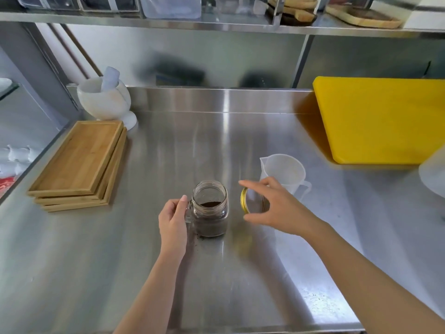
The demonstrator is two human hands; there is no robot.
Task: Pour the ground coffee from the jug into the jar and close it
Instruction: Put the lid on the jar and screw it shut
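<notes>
So the clear plastic measuring jug [283,173] sits upright and empty-looking behind, apart from the square glass handled jar [210,209], mouth up, coffee inside. Left hand [173,221] is wrapped on its handle, probably steadying it; right hand [277,207] pinches the gold-rimmed lid [251,202] tilted on edge, just beside the jar.

occluded: jar handle [189,214] mostly behind left hand [173,221]; jug [283,173] lower part and lid [251,204] far side behind right hand [277,208] | cropped: yellow board [382,119] at right edge | blurred: shelf items [168,6], dark reflections on back wall [179,73] unidentifiable
</notes>
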